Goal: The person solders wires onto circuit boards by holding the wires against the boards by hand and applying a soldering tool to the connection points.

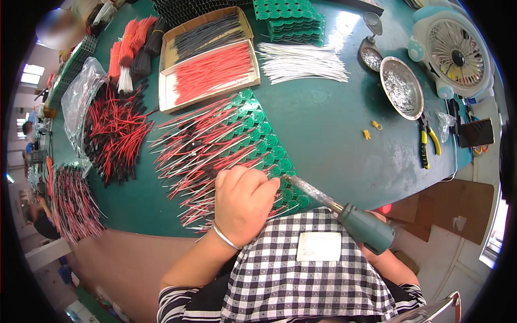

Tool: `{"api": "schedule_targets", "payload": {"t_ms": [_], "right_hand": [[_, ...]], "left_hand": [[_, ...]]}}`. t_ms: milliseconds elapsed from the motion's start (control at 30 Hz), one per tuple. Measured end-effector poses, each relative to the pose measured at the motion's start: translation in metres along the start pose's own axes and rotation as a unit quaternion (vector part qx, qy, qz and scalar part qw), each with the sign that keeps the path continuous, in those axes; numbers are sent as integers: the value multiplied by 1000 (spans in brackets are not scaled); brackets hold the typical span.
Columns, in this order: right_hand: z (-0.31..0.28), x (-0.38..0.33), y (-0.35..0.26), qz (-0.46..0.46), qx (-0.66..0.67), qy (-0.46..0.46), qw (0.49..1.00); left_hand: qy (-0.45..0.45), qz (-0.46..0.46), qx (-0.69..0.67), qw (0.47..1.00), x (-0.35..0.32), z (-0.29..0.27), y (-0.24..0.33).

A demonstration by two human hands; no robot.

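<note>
My left hand (245, 202) is closed, its bent fingers low over the near part of a green circuit-board panel (277, 152). What it pinches is hidden beneath the fingers. My right hand (369, 250), mostly behind the handle, grips a soldering iron (366, 229) with a dark green handle. The iron's metal tip reaches left to the panel, just beside my left fingertips. Rows of small round boards make up the panel. Red, white and black wires (199, 145) fan out from it to the left.
Trays of red wires (212, 72) and black wires (210, 35) stand beyond the panel, near loose white wires (301, 62) and stacked green panels (293, 24). To the right are a metal bowl (401, 89), pliers (427, 142) and a fan (455, 51). Wired bundles (116, 129) lie left.
</note>
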State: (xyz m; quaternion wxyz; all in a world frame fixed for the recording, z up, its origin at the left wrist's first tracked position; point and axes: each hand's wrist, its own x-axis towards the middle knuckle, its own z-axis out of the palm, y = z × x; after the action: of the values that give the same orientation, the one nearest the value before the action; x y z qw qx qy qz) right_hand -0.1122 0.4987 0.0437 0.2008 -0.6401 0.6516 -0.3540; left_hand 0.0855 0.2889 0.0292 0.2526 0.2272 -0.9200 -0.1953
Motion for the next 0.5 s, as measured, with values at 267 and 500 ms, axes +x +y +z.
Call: {"api": "schedule_targets", "payload": {"t_ms": [267,500], "right_hand": [[1,-2,0,22,-3,-20,1000],[7,-28,9,107,181,34,977]], "left_hand": [[-9,-1,-2,1000,1,0,-1],[-15,3,3,1000,3,-1,0]]}}
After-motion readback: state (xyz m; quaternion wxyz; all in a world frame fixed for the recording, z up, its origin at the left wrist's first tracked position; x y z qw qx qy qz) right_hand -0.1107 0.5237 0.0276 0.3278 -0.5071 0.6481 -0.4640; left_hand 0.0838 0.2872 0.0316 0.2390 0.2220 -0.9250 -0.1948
